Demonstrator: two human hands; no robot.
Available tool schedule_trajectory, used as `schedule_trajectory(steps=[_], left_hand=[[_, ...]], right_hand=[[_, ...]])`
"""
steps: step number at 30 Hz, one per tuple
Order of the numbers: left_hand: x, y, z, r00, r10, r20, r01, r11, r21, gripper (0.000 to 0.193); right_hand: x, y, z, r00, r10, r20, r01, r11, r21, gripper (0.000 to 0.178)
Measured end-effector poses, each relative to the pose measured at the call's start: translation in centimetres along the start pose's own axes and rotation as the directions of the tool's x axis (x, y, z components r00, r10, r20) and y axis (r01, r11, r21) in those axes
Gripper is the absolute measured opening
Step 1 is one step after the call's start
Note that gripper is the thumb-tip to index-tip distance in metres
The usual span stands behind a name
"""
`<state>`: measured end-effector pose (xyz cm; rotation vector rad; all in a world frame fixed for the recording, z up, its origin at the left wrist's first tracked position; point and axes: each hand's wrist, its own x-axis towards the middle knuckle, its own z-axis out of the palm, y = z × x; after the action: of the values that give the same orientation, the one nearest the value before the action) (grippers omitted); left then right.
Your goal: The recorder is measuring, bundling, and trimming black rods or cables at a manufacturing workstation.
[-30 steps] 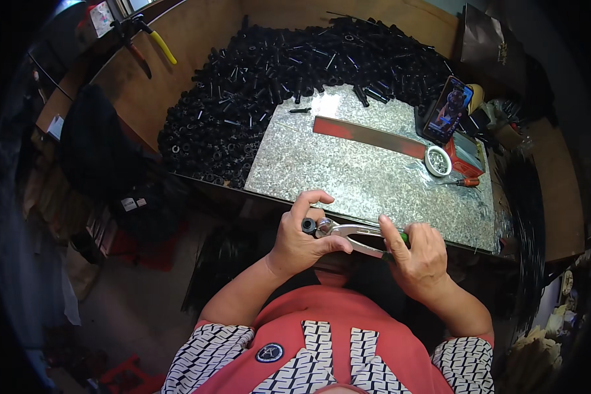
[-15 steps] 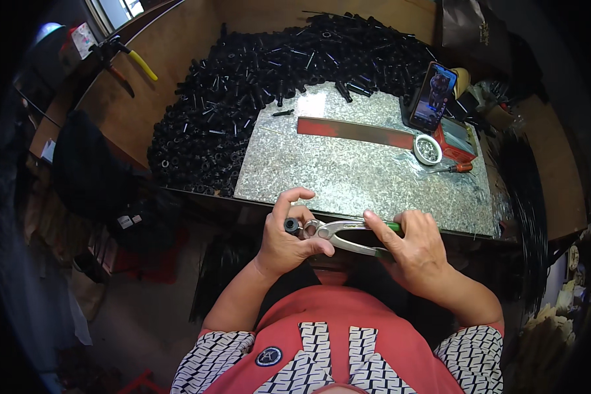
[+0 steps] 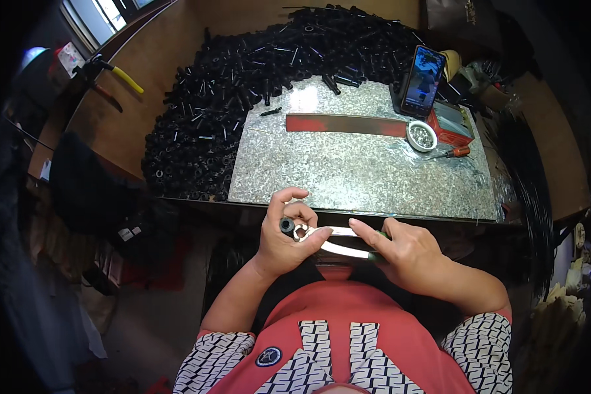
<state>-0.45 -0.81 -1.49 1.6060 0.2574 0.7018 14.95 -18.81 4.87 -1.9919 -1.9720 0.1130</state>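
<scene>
My left hand (image 3: 284, 238) grips a small black cylindrical piece (image 3: 287, 226) just below the near edge of the speckled stone slab (image 3: 354, 164). My right hand (image 3: 400, 251) holds metal pliers (image 3: 331, 240) by their green-tipped handles, with the jaws at the black piece. Both hands are close to my body, above my lap. A large heap of similar black tubes (image 3: 236, 85) lies on the wooden bench to the left of and behind the slab.
On the slab lie a long red strip (image 3: 345, 124), a small round dish of metal bits (image 3: 421, 136), a screwdriver (image 3: 450, 152) and a propped phone (image 3: 423, 80). Yellow-handled tools (image 3: 115, 73) rest at the far left of the bench.
The view has shifted slightly. My hands stay together near the slab's edge, the left fingers curled tighter on the black piece at the plier jaws.
</scene>
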Motion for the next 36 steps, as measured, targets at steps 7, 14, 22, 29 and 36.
schedule_trajectory(steps=[7,14,22,29,36], left_hand=[[-0.1,0.1,-1.0,0.989,0.097,-0.109,-0.096,0.995,0.012,0.067],[-0.9,11.9,-7.0,0.746,0.48,-0.462,-0.588,0.8,-0.119,0.068],[-4.8,20.8,-13.6,0.463,0.776,-0.428,-0.732,0.608,0.309,0.045],[-3.9,12.8,-13.4,0.901,0.289,-0.324,-0.259,0.956,0.135,0.045],[-8.1,1.2,-17.1,0.836,-0.336,-0.434,0.352,0.935,-0.046,0.032]], right_hand=[[0.0,2.2,-0.1,0.988,0.065,0.139,-0.107,0.941,0.32,0.069],[-0.7,9.1,1.7,0.931,0.348,-0.107,-0.349,0.937,0.009,0.063],[0.2,12.1,4.5,0.924,0.256,-0.284,-0.328,0.912,-0.246,0.055],[-0.9,13.6,5.3,0.89,0.279,-0.36,-0.369,0.906,-0.209,0.041],[0.8,12.3,6.0,0.912,0.228,-0.341,-0.311,0.926,-0.214,0.039]])
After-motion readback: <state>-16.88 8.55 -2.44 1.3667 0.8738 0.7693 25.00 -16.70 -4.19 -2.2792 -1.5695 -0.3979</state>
